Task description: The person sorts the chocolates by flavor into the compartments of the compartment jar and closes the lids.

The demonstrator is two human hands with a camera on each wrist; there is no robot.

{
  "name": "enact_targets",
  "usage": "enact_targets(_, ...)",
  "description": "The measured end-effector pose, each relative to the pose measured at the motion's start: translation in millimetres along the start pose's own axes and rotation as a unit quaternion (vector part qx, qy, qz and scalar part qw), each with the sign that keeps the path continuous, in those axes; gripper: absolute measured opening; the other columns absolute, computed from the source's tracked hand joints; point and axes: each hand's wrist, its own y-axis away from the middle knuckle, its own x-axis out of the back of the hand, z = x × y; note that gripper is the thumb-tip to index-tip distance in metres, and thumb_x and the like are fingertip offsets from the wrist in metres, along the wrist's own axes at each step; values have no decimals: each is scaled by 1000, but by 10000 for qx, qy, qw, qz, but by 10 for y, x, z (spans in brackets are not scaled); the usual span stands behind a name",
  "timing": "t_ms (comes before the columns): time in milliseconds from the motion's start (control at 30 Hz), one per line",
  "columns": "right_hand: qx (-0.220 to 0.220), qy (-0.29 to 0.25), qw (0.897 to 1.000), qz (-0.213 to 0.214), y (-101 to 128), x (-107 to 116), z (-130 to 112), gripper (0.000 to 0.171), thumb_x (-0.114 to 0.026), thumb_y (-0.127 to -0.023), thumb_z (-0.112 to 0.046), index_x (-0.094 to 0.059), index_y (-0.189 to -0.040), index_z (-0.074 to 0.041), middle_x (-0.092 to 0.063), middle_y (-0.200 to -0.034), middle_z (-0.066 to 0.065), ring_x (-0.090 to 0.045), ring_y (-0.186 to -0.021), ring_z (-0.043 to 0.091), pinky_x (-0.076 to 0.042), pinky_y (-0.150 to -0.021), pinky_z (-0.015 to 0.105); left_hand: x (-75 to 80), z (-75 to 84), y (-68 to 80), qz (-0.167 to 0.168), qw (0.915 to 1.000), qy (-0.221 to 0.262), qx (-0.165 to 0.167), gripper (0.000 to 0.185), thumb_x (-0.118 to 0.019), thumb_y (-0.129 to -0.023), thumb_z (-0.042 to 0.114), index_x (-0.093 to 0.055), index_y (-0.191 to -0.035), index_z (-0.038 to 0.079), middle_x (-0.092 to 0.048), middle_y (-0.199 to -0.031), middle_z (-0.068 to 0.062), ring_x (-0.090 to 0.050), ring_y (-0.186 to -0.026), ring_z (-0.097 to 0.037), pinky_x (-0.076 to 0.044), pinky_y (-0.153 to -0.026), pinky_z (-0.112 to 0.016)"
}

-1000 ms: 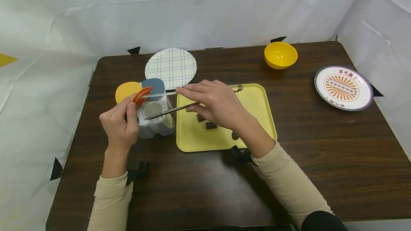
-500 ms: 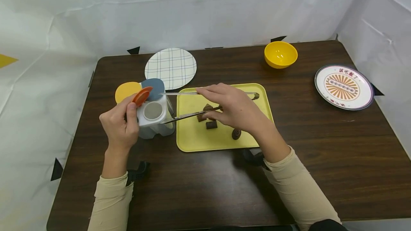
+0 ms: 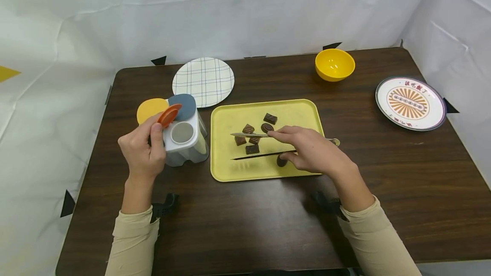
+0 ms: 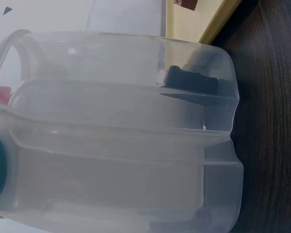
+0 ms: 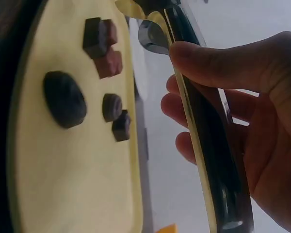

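Note:
My left hand (image 3: 143, 146) pinches an orange lid (image 3: 169, 115), holding it tilted up beside the uncovered round opening of a white-topped, clear-sided container (image 3: 186, 154). Through its wall in the left wrist view, a dark chocolate (image 4: 190, 81) shows at the bottom of one compartment. My right hand (image 3: 314, 150) grips metal tongs (image 3: 249, 135) between thumb and fingers, their two arms spread apart. The tongs reach over a yellow tray (image 3: 226, 171) that carries several chocolates (image 3: 252, 149), some clustered between or near the tips. Nothing is caught between the tongs' tips.
Yellow (image 3: 151, 110) and blue (image 3: 183, 104) lids cover other parts of the container. Behind it lies a checked plate (image 3: 203, 81). At the back right stand a yellow bowl (image 3: 335, 65) and a patterned plate (image 3: 410, 103). White sheeting (image 3: 268, 16) walls the table (image 3: 238, 220).
My right hand has drawn the tongs away from the container's opening, rightward and toward me, down over the tray. My left hand stays in place with the orange lid.

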Motion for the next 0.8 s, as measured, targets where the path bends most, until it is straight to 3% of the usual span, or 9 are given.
enact_targets(233,-213,-33,9998,59,114,-102,115,51,-78,-83,-14,-63,-133,-12,-67,-120,2,-62,-78,15,-51,-70,35,7,16,-3,-42,10000,-26,14,42,-47,-94,30,-76,-101,1,-75,-93,-10,-72,-75,-30,-51,-69,-22)
enact_targets(533,-293,-67,9992,250,128,-215,223,46,-77,-84,-15,-67,-129,-15,-68,-123,-1,-68,-101,17,-54,-79,42,11,15,7,-43,10000,-38,25,43,-47,-95,31,-76,-101,0,-75,-93,-10,-72,-74,-30,-51,-69,-22)
enact_targets(800,-360,-51,9989,285,115,-249,258,43,-75,-86,-13,-68,-127,-16,-69,-121,-4,-69,-96,16,-54,-76,41,3,13,4,-62,10000,11,19,42,-47,-95,31,-76,-101,0,-75,-95,-10,-72,-75,-30,-50,-71,-19)
